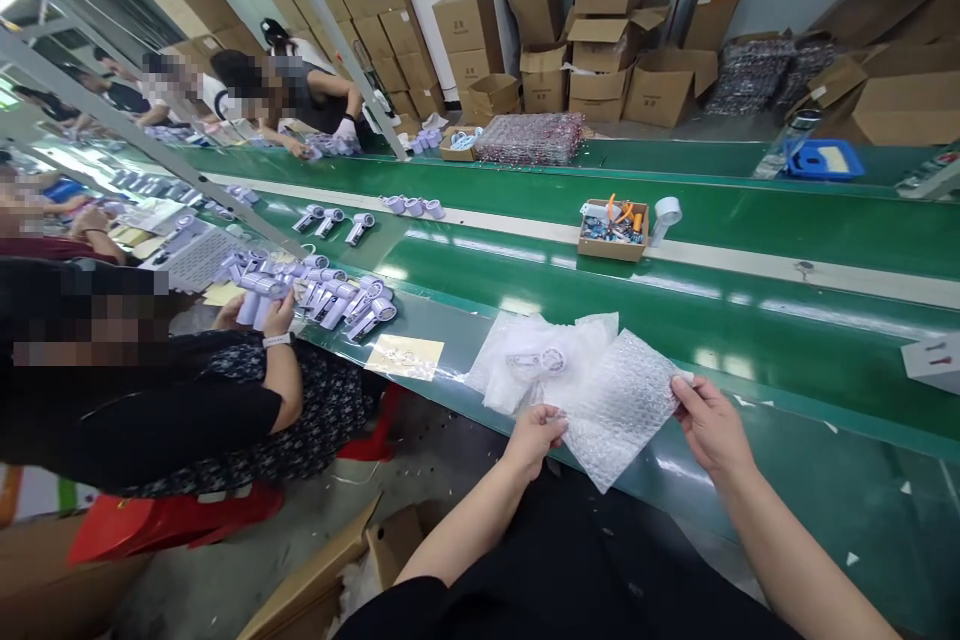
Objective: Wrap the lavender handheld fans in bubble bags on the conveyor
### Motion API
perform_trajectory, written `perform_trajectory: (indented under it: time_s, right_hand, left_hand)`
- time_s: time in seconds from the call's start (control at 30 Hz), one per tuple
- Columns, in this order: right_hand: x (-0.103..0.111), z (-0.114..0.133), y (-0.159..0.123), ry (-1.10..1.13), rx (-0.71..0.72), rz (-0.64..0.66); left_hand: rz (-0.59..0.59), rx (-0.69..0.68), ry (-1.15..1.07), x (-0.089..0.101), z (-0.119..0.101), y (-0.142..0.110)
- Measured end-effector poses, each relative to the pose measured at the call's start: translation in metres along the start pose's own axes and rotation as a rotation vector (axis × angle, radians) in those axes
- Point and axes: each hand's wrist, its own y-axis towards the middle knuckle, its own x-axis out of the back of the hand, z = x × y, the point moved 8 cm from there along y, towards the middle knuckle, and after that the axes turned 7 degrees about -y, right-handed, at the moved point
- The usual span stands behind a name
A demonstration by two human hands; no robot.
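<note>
Between my two hands a clear bubble wrap bag is stretched over the bench edge. My left hand pinches its lower left side, and my right hand grips its right corner between thumb and fingers. Just beyond my left hand, more bubble wrap lies in a loose pile. A pale purple handheld fan rests on that pile, seemingly wrapped or lying among the sheets; which of these I cannot tell.
A co-worker sits at my left, holding purple parts beside a heap of handheld fans. Small pieces lie on a yellow sheet. A tool box and tape roll stand across the green conveyor. Below is an open carton.
</note>
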Motion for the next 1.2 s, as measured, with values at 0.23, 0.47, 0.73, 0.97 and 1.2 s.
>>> perform_trajectory:
  time_s: [0.23,0.47,0.73,0.97,1.2]
  right_hand:
    - [0.037,0.017,-0.002,-0.232,0.204,0.006]
    - [0.012,0.083,-0.060,-0.770,1.000,0.199]
    - [-0.004,0.012,-0.075,-0.568,0.427,0.557]
    - [0.001,-0.072,-0.055,0.017,-0.419,0.374]
    - [-0.005,-0.107,-0.060,0.189,-0.668,0.300]
  left_hand:
    - [-0.116,-0.140,0.525,-0.018,0.001,-0.008]
    - [0.187,-0.172,0.182,-0.111,-0.030,-0.037]
    - [0.107,-0.288,0.227,-0.139,-0.015,-0.042]
    - [0.295,-0.101,0.357,-0.125,0.041,-0.037]
    - [0.047,0.260,-0.209,-0.098,0.077,-0.024]
